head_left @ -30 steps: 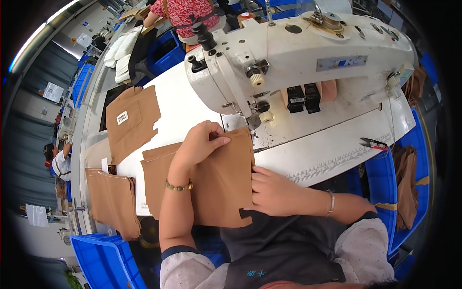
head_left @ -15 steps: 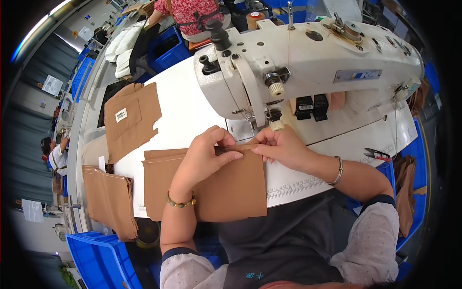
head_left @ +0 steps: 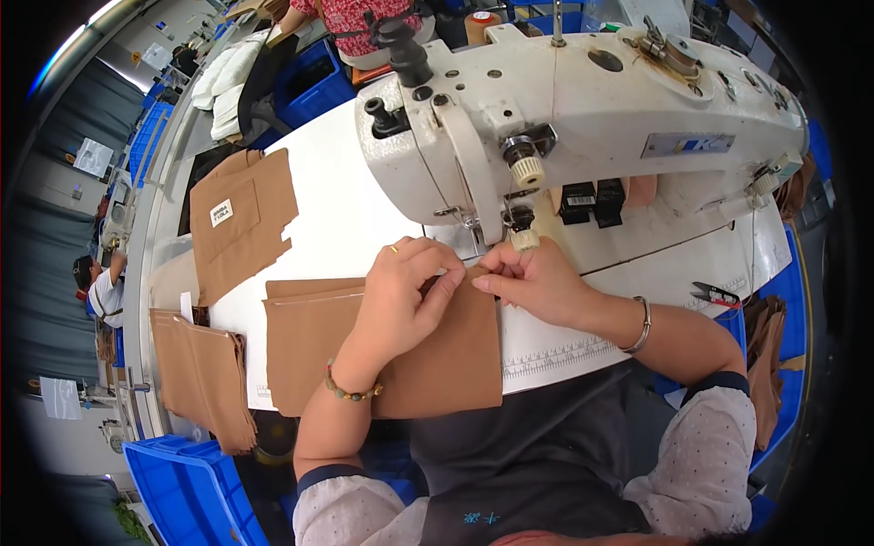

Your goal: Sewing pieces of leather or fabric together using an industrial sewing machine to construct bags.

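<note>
A brown fabric piece (head_left: 437,369) lies in front of me on the white sewing table, its near edge hanging over the table's front. My left hand (head_left: 417,287) is closed in a pinch at its top edge, close to the needle area. Just right of it, my right hand (head_left: 526,280) pinches the upper right corner of the same fabric. The two sets of fingertips nearly meet, and they hide most of the edge between them. Right behind my hands stands the white sewing machine (head_left: 583,118), with its presser foot (head_left: 473,237) above the needle plate.
Left of the fabric lies a brown stack (head_left: 205,378) overhanging the table edge. Behind it is a brown piece with a white label (head_left: 244,223). Red-and-black thread snips (head_left: 716,295) lie at the right. Blue bins (head_left: 187,487) stand below; a person in red (head_left: 373,32) sits beyond.
My left hand has turned, its fingers now pinched closer to the right hand at the fabric's edge. The right hand stays near the same spot. The view has shifted slightly.
</note>
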Tool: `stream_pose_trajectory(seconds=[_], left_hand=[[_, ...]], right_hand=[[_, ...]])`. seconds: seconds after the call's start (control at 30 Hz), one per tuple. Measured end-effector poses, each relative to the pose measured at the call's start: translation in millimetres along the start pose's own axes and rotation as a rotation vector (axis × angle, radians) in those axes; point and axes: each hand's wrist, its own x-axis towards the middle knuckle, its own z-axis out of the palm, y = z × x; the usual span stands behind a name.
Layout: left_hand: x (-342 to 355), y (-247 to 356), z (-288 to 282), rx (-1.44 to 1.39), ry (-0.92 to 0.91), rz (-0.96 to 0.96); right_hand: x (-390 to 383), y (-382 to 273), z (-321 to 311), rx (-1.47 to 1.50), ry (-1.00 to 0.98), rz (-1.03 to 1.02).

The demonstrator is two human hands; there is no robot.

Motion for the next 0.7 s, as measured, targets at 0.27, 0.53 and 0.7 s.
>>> stream_pose_trajectory(seconds=[0.27, 0.53, 0.7], left_hand=[[-2, -16, -8, -0.57, -0.258, -0.376], [-6, -11, -7, -0.555, -0.225, -0.366], [-6, 2, -5, -0.276, -0.109, -0.3]], right_hand=[[-4, -8, 3, -0.116, 0.038, -0.184], [-7, -12, 1, -0.089, 0.032, -0.153], [-5, -10, 2, 0.1, -0.032, 0.007]])
